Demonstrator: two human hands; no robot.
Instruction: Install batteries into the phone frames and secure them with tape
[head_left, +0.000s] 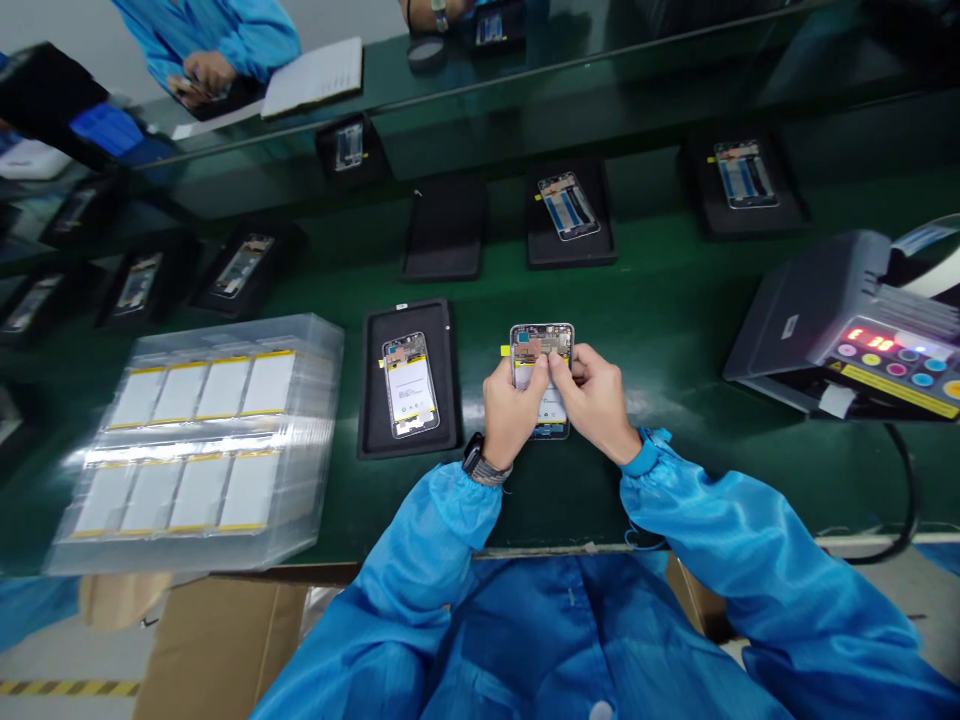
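Far left on the green workbench (pixel 652 285), a clear plastic tray stack (pixel 195 445) holds white batteries (pixel 195 395) in two rows, likely kept flat and separated to protect them. Next along, a black mat (pixel 382 440) carries a smartphone frame (pixel 409 384) lying flat, probably to keep it off the bench and unscratched. More mats with frames run in rows farther up the bench.

At center, just right of that mat, the person holds another phone frame (pixel 541 350) in front of the body, over the bench. It's unclear whether its lower end touches the bench. Left hand (pixel 514 420) and right hand (pixel 592 400) both grip it from below, fingers closed around it, with the thumbs (pixel 562 366) pressed near its yellow tab, apparently to steady it for close work. A watch (pixel 472 458) sits on the left wrist.

Far right, within reach, is a grey tape dispenser (pixel 847 330) with a lit red display (pixel 870 340), probably placed there for easy access.
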